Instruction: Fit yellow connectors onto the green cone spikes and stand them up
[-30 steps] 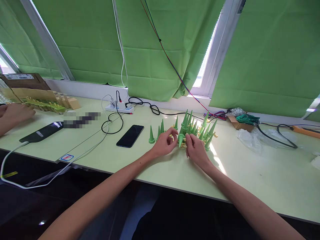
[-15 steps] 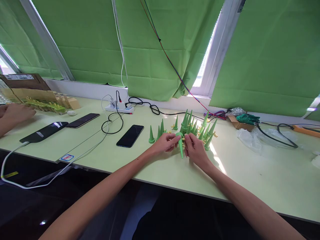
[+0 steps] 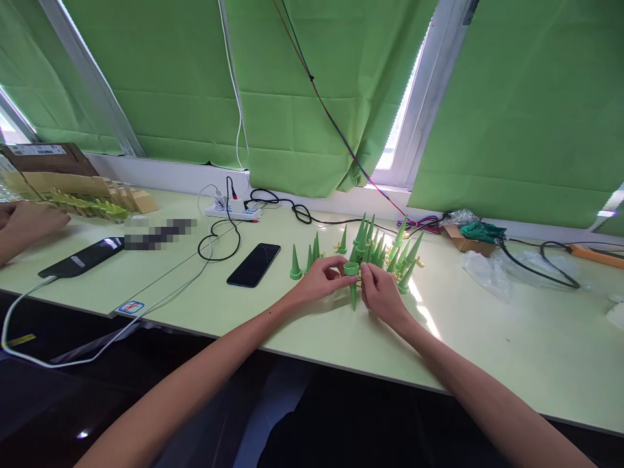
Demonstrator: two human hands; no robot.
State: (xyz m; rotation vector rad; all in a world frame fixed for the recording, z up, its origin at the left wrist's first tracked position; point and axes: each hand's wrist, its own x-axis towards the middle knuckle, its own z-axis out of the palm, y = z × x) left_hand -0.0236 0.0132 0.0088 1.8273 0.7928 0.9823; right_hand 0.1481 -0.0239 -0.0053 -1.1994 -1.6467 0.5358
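Observation:
My left hand (image 3: pixel 319 279) is closed on a green plastic cone-shaped spike (image 3: pixel 351 268), thumb and fingers around its wide end. The spike's open round end faces up and its tip points down over the table. Right beside it, my right hand (image 3: pixel 384 291) is pinched closed at the spike's side; what lies between those fingertips is too small and hidden to make out. Just behind both hands stands a cluster of similar green spikes (image 3: pixel 361 240), several with small pale yellow pieces (image 3: pixel 420 262) on them. Another spike (image 3: pixel 295 265) stands upright left of the cluster.
A black phone (image 3: pixel 253 265) lies left of my hands. Farther left are a power bank-like black slab (image 3: pixel 80 257), a white cable and another person's hand (image 3: pixel 34 221) by a cardboard box. A power strip (image 3: pixel 234 209) sits behind; plastic bags (image 3: pixel 487 270) lie right.
The spike in my left hand has turned so its open round end now faces up. My left thumb has shifted lower on it. My right hand has hardly moved.

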